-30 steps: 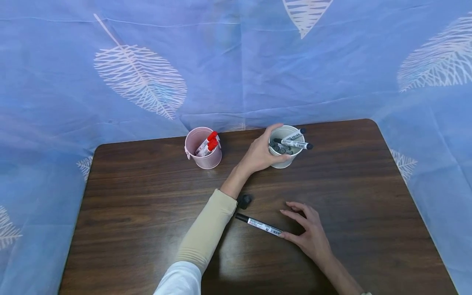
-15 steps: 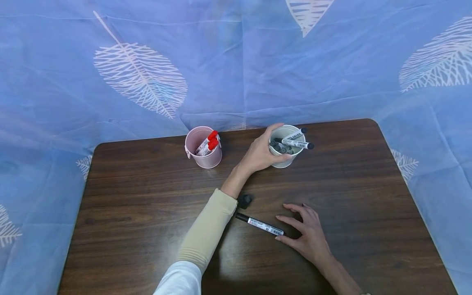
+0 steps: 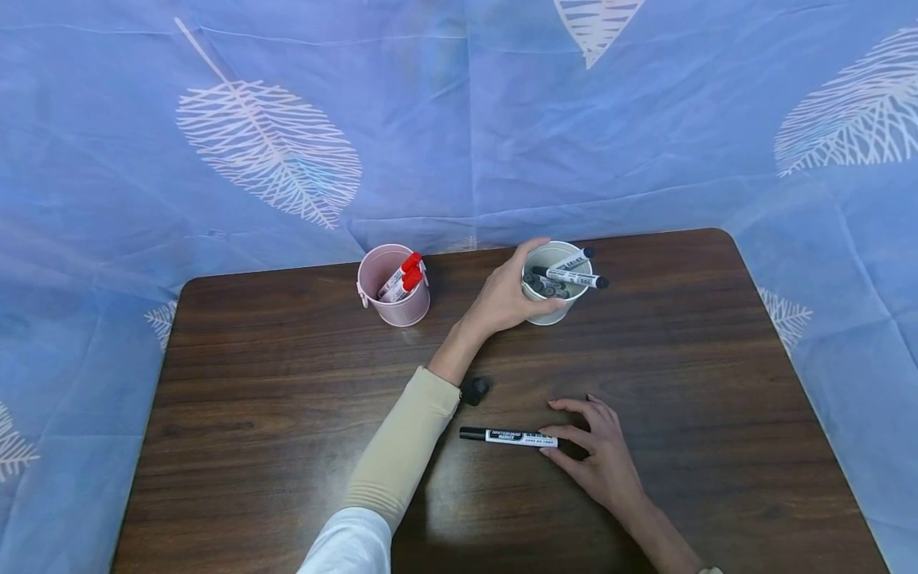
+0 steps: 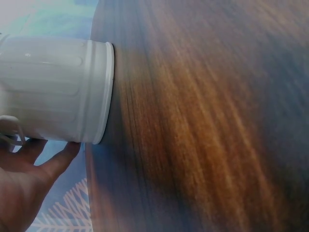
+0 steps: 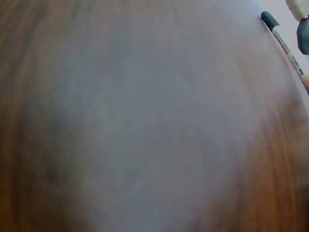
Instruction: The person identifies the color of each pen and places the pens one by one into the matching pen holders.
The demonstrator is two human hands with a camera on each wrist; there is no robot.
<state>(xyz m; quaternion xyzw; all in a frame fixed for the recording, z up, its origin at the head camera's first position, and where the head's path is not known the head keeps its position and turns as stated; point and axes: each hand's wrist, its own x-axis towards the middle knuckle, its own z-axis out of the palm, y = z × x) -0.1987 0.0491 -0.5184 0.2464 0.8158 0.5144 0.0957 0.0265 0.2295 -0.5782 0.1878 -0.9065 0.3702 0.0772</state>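
My left hand [image 3: 502, 295] holds a small white bucket [image 3: 551, 311] by its rim, thumb at the near side and fingers round the far side. Several black-capped markers [image 3: 574, 277] lean inside it. The left wrist view shows the bucket's side [image 4: 53, 87] with the left hand's fingers [image 4: 63, 157] against it. Nearer to me, my right hand [image 3: 598, 458] pinches the plain end of a black whiteboard marker [image 3: 509, 437] between thumb and index finger, its other fingers spread. The marker's black cap points left. In the right wrist view this marker [image 5: 287, 48] shows only at the upper right corner.
A pink bucket [image 3: 405, 315] with red-capped markers [image 3: 403, 279] stands to the left on the dark wooden table [image 3: 287, 399]. A black wrist camera [image 3: 475, 391] sits at the left cuff. Behind the table hangs a blue leaf-patterned cloth [image 3: 416, 135].
The marker has turned from slanting to nearly level, and its label now faces up. My right index finger has come down onto its end. The left hand stays on the white bucket.
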